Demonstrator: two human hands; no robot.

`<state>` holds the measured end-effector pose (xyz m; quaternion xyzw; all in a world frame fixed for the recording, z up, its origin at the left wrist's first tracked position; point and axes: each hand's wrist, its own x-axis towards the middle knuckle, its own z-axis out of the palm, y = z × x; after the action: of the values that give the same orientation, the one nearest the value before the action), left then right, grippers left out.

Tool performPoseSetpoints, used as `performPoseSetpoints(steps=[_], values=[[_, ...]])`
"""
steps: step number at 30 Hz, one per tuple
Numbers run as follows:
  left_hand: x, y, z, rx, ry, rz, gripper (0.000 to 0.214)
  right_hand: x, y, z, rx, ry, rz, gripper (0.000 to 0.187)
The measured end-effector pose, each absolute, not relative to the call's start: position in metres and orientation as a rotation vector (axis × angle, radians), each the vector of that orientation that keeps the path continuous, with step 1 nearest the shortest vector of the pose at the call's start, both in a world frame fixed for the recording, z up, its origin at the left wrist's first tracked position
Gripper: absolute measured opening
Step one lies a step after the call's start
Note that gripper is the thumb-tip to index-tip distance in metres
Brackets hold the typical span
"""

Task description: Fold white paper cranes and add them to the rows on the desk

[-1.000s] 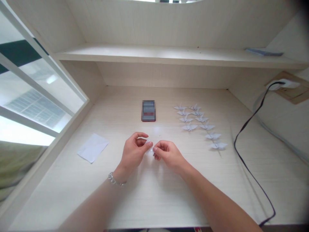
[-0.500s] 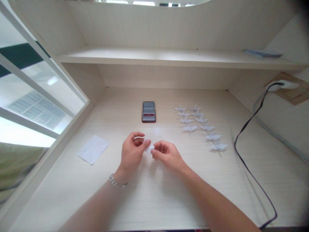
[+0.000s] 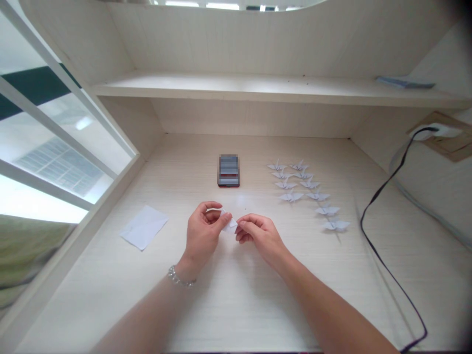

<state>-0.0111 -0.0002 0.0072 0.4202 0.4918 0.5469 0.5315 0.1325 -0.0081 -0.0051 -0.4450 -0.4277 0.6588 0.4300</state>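
Between my hands is a small folded piece of white paper (image 3: 231,225), held just above the desk. My left hand (image 3: 204,228) pinches it between thumb and fingers from the left, covering part of it. From the right, the closed thumb and fingertips of my right hand (image 3: 260,231) grip its right corner. Several white paper cranes (image 3: 291,196) stand in two uneven rows to the right, beyond my right hand. On the left lies a flat sheet of white paper (image 3: 143,227).
A phone-like object (image 3: 229,170) with a blurred face lies beyond my hands. A black cable (image 3: 381,265) runs from a wall socket (image 3: 440,130) down the desk's right side. Above the desk's back runs a shelf (image 3: 258,88) with a bluish flat item (image 3: 405,82) on it.
My right thumb and fingers have shifted slightly at the paper's right corner, and more of the folded paper shows. My left hand keeps its pinch. The whole view has shifted a little.
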Motion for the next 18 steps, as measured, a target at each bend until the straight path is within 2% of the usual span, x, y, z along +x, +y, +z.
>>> performPoseSetpoints(steps=[11, 18], values=[[-0.007, -0.003, 0.007, 0.996, 1.100, 1.255, 0.032, 0.133, -0.012, -0.004, -1.195, -1.377, 1.396, 0.021], [-0.019, 0.004, 0.008, 0.942, 1.126, 1.302, 0.033, 0.140, -0.012, 0.003, -1.283, -1.647, 1.156, 0.016]])
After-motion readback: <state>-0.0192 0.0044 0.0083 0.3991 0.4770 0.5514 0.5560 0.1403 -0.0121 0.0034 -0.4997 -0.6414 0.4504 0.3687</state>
